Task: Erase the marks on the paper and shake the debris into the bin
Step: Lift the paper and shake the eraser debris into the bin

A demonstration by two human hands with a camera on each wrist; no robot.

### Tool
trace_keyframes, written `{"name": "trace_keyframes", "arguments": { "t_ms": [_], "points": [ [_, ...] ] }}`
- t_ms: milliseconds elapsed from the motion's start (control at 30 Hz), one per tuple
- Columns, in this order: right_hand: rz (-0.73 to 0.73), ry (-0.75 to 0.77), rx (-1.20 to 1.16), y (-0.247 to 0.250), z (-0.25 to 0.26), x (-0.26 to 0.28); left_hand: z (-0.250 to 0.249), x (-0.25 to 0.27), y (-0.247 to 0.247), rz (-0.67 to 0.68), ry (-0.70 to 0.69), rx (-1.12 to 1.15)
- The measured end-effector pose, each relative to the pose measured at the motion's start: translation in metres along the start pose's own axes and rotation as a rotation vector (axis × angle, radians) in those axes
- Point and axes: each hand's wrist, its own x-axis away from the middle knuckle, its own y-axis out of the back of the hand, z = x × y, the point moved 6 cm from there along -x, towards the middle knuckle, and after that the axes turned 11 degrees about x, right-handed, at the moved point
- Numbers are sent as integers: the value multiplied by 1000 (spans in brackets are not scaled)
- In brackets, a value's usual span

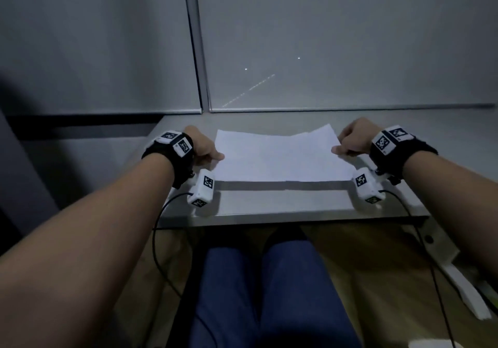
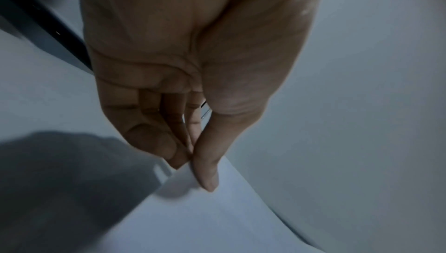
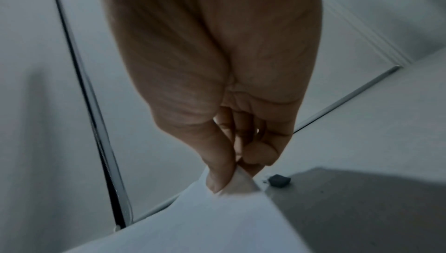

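A white sheet of paper (image 1: 277, 156) hangs lifted above the grey table (image 1: 269, 202), casting a shadow strip under its near edge. My left hand (image 1: 213, 156) pinches the paper's left edge between thumb and fingers, which the left wrist view shows at the paper (image 2: 217, 209) under my left hand (image 2: 195, 163). My right hand (image 1: 341, 150) pinches the right edge; the right wrist view has the paper (image 3: 205, 219) crumpled slightly at my right hand (image 3: 231, 173). A small dark eraser (image 3: 279, 180) lies on the table beside the right hand. No marks show on the paper. No bin is in view.
Grey partition panels (image 1: 323, 51) stand right behind the table. The table's near edge (image 1: 269, 219) is above my knees. Cables (image 1: 159, 226) hang from both wrist cameras. A white object (image 1: 469, 291) lies on the floor at right.
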Motion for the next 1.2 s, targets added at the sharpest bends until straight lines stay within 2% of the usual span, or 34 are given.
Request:
{"name": "trace_keyframes", "arguments": {
  "t_ms": [267,400,467,533,633,733,867,1200],
  "points": [
    [139,55,251,-27,16,-12,21,-16,-2,-55,-2,-171],
    [163,81,448,-32,20,-7,22,-17,-2,-32,22,-117],
    [133,99,441,-27,26,-7,15,-21,2,-42,-20,-135],
    [170,131,362,-26,33,-9,3,-21,3,-34,-87,-155],
    [288,198,374,-33,37,-1,-5,-21,-9,98,-88,-308],
    [311,211,377,-38,38,6,1,-22,-20,178,-56,-478],
    [270,215,373,-40,42,5,6,-30,-19,150,-58,-564],
    [264,222,369,-43,44,-1,10,-40,-13,139,-41,-552]
  ]
}}
